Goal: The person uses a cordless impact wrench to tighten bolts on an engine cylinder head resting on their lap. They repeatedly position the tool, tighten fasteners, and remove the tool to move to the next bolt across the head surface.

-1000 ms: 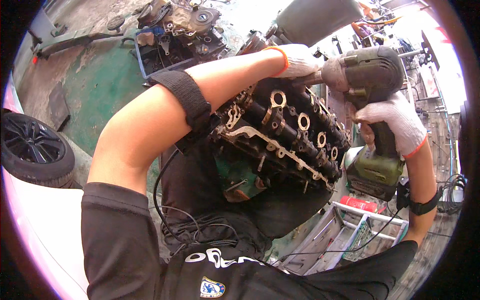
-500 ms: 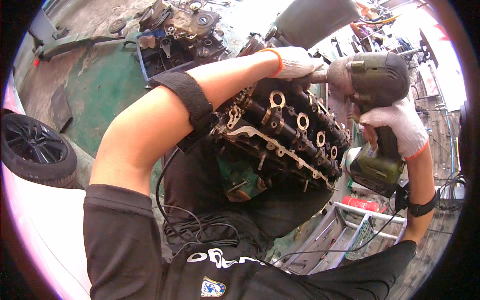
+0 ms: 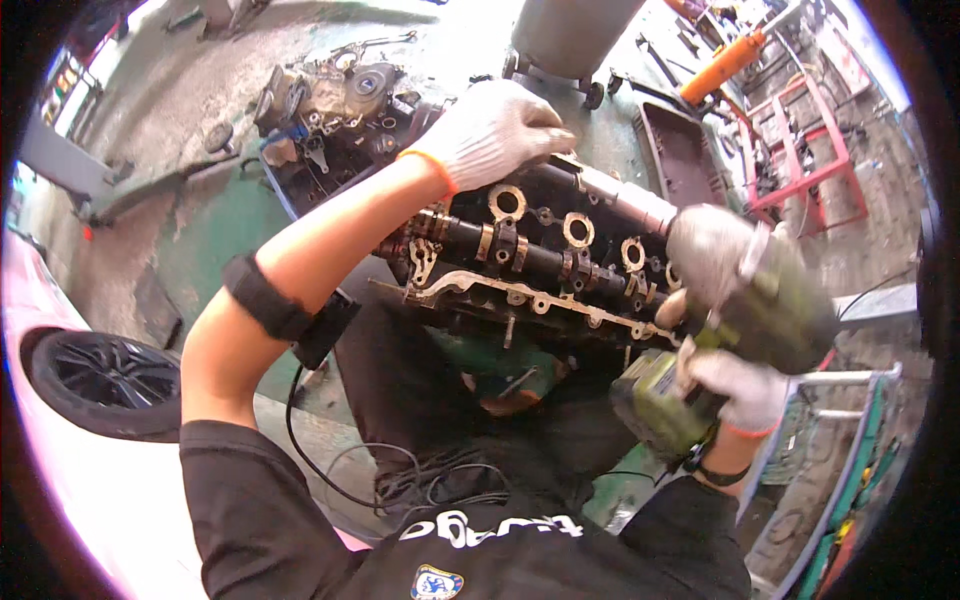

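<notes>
A green and black cordless impact wrench [image 3: 770,290] is in my right hand [image 3: 740,390], white-gloved, its fingers wrapped round the handle. From its blurred nose a silvery socket extension [image 3: 625,200] points up and left across the cylinder head [image 3: 540,260], a dark, oily engine part with camshafts and pale ring-shaped openings. My left hand [image 3: 495,135], in a white glove with an orange cuff, is over the head's far edge, close to the extension's tip. Its fingers are curled and pressed together; what they pinch, if anything, is hidden.
Loose engine parts [image 3: 350,100] lie in and around a blue-edged tray at the far left. A grey wheeled bin [image 3: 570,35] stands beyond the head. A red metal frame [image 3: 810,150] and a brown tray [image 3: 680,155] are at the right. Black cables [image 3: 440,480] lie across my lap.
My view has shifted. The wrench and my right hand have come lower and nearer, tilting the extension. My left hand has drawn left, and its fingers are more curled.
</notes>
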The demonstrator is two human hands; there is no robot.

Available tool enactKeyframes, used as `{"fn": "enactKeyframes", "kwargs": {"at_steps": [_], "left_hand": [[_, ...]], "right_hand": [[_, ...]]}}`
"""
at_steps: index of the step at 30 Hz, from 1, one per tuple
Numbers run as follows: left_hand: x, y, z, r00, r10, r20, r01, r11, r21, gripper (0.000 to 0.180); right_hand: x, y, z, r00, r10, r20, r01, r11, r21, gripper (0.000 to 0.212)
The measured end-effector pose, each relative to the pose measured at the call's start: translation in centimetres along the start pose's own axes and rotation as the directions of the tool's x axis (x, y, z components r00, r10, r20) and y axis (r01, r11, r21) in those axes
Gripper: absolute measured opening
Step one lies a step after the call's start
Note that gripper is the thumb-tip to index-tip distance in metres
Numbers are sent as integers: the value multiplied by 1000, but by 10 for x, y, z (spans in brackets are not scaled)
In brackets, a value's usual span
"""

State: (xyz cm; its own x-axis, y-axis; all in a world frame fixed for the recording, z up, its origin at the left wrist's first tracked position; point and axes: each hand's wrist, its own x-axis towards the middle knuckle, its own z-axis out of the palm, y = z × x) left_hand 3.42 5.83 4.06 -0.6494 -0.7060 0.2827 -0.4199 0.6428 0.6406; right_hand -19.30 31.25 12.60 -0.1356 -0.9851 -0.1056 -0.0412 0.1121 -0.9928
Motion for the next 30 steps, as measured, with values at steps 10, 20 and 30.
{"fn": "enactKeyframes", "kwargs": {"at_steps": [10, 20, 30], "left_hand": [[-29, 19, -28, 967, 17, 253, -145, 856, 496, 41], [-13, 26, -16, 952, -93, 292, -49, 895, 444, 26], [2, 52, -44, 827, -561, -30, 364, 576, -732, 47]], "right_hand": [[-88, 156, -2, 926, 50, 375, -36, 998, -44, 65], [-91, 183, -1, 874, -104, 475, 106, 994, 23, 54], [-85, 178, -3, 901, -46, 432, -28, 986, 164, 52]]}}
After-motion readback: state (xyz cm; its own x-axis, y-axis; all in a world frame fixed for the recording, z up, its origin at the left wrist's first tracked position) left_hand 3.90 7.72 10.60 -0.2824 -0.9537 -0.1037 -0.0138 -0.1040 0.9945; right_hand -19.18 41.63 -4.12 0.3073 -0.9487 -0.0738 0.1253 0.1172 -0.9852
